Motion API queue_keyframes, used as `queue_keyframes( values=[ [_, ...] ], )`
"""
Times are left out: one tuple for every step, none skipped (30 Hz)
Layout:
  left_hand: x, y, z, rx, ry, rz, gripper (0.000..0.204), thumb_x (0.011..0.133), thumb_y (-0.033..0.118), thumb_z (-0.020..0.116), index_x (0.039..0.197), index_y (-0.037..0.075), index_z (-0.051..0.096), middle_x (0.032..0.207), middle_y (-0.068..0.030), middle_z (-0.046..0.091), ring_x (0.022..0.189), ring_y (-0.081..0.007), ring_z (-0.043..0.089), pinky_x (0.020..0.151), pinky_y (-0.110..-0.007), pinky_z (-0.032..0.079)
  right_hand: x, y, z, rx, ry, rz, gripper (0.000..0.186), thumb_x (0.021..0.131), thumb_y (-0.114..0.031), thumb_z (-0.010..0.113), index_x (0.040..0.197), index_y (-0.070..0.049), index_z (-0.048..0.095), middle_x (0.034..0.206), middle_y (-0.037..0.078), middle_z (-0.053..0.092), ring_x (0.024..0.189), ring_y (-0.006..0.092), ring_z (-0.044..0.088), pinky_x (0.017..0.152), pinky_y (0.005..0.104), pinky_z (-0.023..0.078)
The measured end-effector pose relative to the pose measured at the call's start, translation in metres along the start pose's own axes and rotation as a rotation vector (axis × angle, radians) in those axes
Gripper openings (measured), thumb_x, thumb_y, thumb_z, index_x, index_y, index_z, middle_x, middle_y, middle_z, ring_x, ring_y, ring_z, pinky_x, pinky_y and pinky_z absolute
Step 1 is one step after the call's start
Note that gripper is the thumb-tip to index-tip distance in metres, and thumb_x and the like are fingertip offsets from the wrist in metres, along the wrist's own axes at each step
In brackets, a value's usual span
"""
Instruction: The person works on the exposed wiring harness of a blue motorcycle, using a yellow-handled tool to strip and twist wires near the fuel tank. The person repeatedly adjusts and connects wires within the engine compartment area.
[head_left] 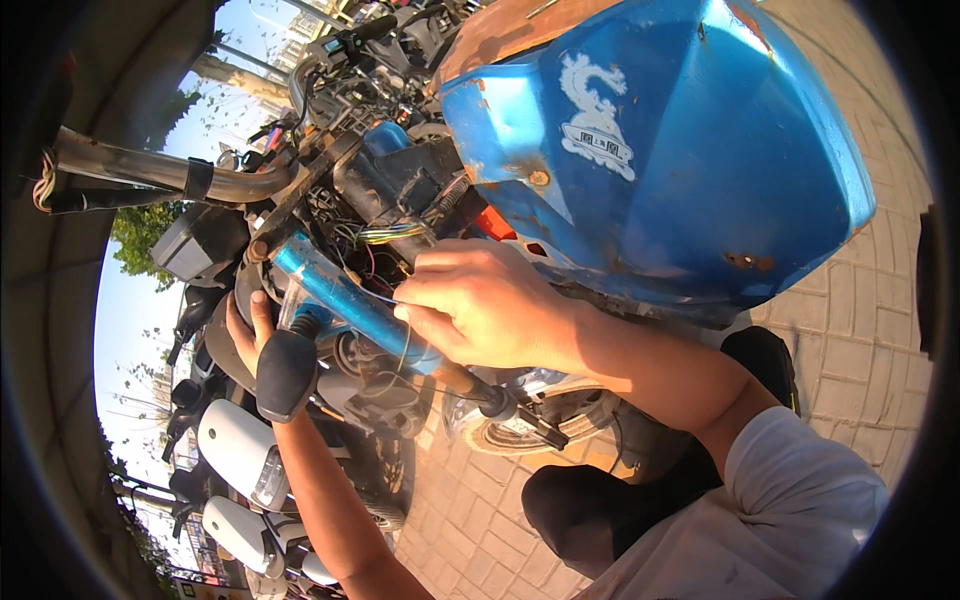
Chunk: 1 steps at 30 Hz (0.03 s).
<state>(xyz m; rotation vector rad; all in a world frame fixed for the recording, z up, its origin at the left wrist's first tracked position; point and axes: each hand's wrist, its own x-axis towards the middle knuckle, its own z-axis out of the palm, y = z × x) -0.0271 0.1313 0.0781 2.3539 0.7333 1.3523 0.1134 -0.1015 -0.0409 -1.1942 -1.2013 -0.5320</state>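
My right hand [485,305] is closed in a pinch on a thin pale wire [376,294], just above a blue metal tube [335,293] of a partly stripped electric scooter. Loose coloured wires [392,234] bunch beyond the fingertips. On the far side of the tube, my left hand [245,332] has its visible fingers extended and apart against a dark rounded part. A black oval piece [286,376] covers much of that hand and wrist.
A scuffed, rusty blue body panel [690,150] rises at the right. Bare handlebar tubing [150,170] juts out at the upper left. White scooters [240,450] stand at the lower left. Below are a wheel [530,425], my dark-clad knee [575,515] and brick paving [470,510].
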Motion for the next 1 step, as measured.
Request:
queue_keyframes(
  values=[
    [0.0001,0.0031,0.0011,-0.008,0.012,-0.039,0.077,0.098,0.051,0.062,0.148,-0.004,0.042,0.143,-0.0261,0.051,0.123,-0.0299,0.055,0.106,-0.035,0.042,0.0054,-0.0049,-0.0030,-0.010,-0.019,0.014,0.014,0.089,-0.019,0.071,0.091,-0.007,0.076,0.082,0.010,0.071,0.078,0.0256,0.069,0.071,0.0384,0.054]
  ],
)
